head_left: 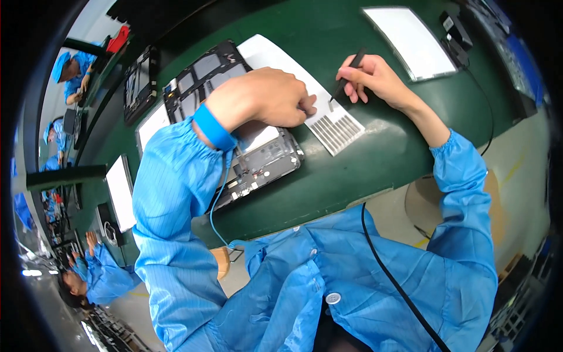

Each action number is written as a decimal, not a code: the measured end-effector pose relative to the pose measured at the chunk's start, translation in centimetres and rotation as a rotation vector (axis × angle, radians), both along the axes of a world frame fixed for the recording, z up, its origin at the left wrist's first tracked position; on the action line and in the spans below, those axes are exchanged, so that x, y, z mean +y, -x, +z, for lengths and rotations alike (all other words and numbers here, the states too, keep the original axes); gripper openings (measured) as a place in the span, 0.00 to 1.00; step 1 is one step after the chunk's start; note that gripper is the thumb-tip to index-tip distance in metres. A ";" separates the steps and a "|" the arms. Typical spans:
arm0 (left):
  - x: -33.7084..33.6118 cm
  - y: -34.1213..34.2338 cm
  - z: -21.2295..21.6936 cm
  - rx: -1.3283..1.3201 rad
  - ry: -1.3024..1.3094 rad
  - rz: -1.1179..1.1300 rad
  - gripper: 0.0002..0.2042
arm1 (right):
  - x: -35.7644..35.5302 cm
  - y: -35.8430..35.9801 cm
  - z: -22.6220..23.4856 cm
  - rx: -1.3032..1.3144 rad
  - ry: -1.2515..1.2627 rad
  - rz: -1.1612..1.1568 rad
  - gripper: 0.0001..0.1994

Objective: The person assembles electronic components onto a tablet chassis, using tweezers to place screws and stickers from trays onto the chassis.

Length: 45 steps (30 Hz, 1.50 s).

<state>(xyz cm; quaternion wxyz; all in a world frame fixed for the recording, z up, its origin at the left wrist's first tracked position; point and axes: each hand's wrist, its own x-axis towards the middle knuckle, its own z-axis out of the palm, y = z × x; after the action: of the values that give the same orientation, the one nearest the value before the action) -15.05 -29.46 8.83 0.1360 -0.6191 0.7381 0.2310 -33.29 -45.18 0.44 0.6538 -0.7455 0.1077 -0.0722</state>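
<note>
Lying nearest me: opened laptop casing point(265, 167), leftward. Next: white strip sheet point(324, 114), between my hands, long axis slanting far-left. Left hand point(265, 97): nearer it, fingers bent at its edge, grip unclear. Right hand point(375, 76): pinching black tweezers point(356, 60), tip above sheet.

A green workbench point(346, 176) stands above a pale floor point(528, 196) with yellow lines point(514, 169).

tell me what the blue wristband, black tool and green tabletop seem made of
Blue wristband: likely fabric or soft rubber, matte, bending like a flexible strap. Black tool: plastic or coated metal, evenly dark; can't tell which. Green tabletop: perhaps rubber matting, smooth, with soft glare.
</note>
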 end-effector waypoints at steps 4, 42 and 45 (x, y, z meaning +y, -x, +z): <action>0.8 0.0 0.2 0.058 0.078 -0.076 0.17 | -1.4 -2.5 0.4 -0.161 -0.123 -0.251 0.17; 10.1 -8.0 -1.6 0.423 0.990 0.566 0.12 | 3.0 -18.9 3.9 -0.231 0.127 -0.091 0.21; 10.0 -8.4 -2.1 0.379 0.995 0.540 0.12 | 3.0 -19.1 3.9 -0.235 0.143 -0.090 0.21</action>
<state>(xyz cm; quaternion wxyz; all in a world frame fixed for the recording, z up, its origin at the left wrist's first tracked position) -6.67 -19.42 6.76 -0.3681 -0.7221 0.5856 -0.0096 -14.16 -42.16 4.31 0.6031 -0.7711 0.0585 -0.1956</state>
